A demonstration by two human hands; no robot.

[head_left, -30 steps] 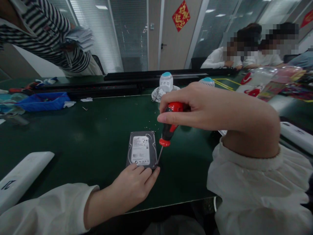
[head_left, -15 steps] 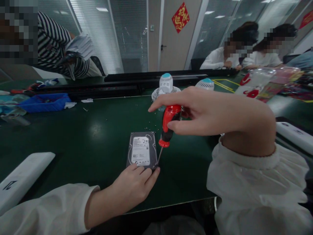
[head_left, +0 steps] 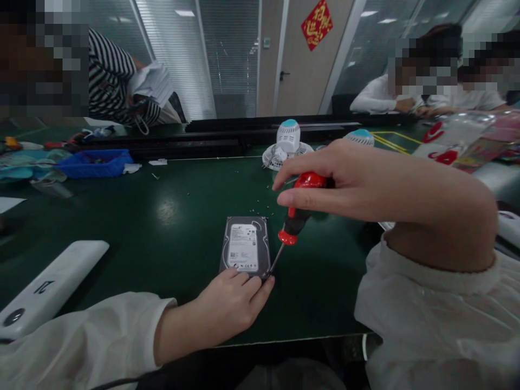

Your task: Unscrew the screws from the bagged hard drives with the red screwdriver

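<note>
A 3.5-inch hard disk drive (head_left: 245, 245) lies flat on the green workbench (head_left: 162, 238) with its white label up. My left hand (head_left: 231, 300) presses on its near edge, fingertips at the near right corner. My right hand (head_left: 349, 187) is high to the right, with fingers and thumb pinching a red-and-black screwdriver (head_left: 298, 208) by the handle. The thin metal shaft slants down to that corner, and its tip meets the drive beside my left fingertips. The screw under the tip is hidden.
Tiny screws (head_left: 260, 208) are scattered above the drive. A long white plastic bar (head_left: 52, 287) lies to the left. Behind stand white fans (head_left: 287, 143), and a blue tray (head_left: 95, 164) sits far left. Several co-workers sit or stand beyond the bench.
My right fingers have shifted around the screwdriver handle, with the tip staying at the drive's corner. My left hand has stayed on the drive. The person in the striped shirt has moved at the back.
</note>
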